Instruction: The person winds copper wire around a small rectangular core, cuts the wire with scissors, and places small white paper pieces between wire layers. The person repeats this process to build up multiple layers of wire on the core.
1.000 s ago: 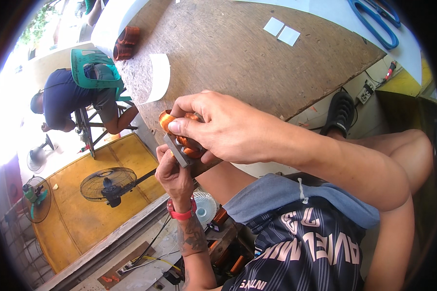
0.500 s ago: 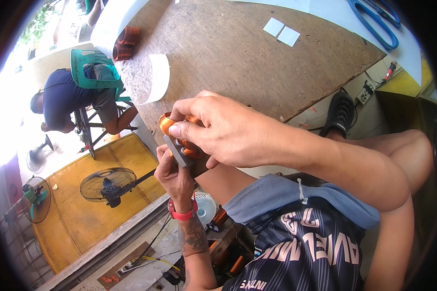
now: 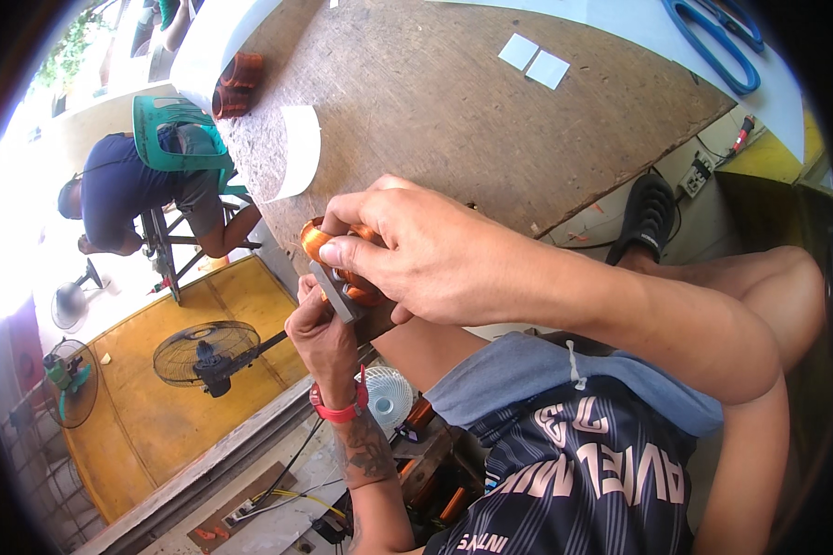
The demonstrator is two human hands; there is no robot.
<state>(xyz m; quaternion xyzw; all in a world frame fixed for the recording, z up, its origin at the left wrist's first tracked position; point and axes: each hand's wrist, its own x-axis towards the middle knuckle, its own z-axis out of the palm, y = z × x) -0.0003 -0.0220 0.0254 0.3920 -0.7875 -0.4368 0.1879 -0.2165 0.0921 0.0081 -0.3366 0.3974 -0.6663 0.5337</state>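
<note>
My right hand (image 3: 426,254) reaches across from the right, its fingers closed on a copper wire coil (image 3: 313,237) at the table's near left corner. The thumb presses the coil's side and the fingertips curl over its top. More copper winding shows below the thumb, partly hidden by the hand. My left hand (image 3: 322,335), with a red watch at the wrist, is closed on a grey flat bar (image 3: 337,292) held against the coil's lower side. Its fingertips are partly hidden behind the bar.
On the wooden table (image 3: 435,111) lie two white squares (image 3: 533,61), a curved white sheet (image 3: 303,153), several copper coils (image 3: 241,83) and blue-handled scissors (image 3: 713,42). A black fan (image 3: 208,356) stands at left, a small white fan (image 3: 384,398) below. Another person (image 3: 125,190) bends over beyond.
My left hand has shifted slightly left, and the grey bar has moved a little with it. My right hand keeps its hold on the coil, almost still.
</note>
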